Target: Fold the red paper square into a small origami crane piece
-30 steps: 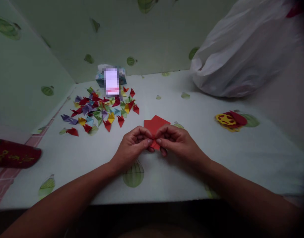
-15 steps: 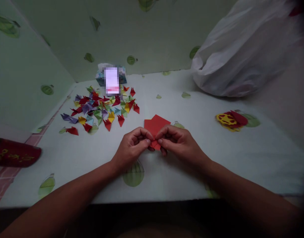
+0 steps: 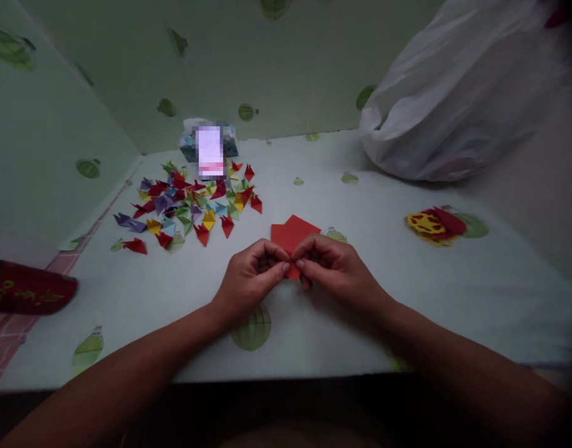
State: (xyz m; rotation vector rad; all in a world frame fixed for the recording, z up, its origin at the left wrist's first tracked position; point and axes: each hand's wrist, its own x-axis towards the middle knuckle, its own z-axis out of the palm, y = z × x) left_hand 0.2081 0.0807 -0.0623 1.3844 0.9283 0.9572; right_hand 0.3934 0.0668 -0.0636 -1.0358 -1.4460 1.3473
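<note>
My left hand (image 3: 257,270) and my right hand (image 3: 335,267) meet over the table, each with thumb and forefinger pinched. Between their fingertips is a small piece of folded red paper (image 3: 293,272), mostly covered by the fingers. Just beyond the fingertips lie flat red paper sheets (image 3: 292,231), with a thin yellow edge showing at the upper left. Whether the held piece is separate from these sheets is hard to see. Several folded paper figures (image 3: 187,202) in red, yellow, green, blue and purple lie in a loose pile to the left, past my left hand.
Behind the pile stand a tissue box (image 3: 231,142) and a phone with a lit, blurred screen (image 3: 210,149). A white plastic bag (image 3: 430,118) fills the back right. Red and yellow cut-out pieces (image 3: 435,225) lie at the right. Something dark red with yellow characters (image 3: 33,288) sits at the left edge.
My left thumb has shifted slightly right, closer to my right thumb, and less of the held red paper shows below the fingertips. Everything else stays in place.
</note>
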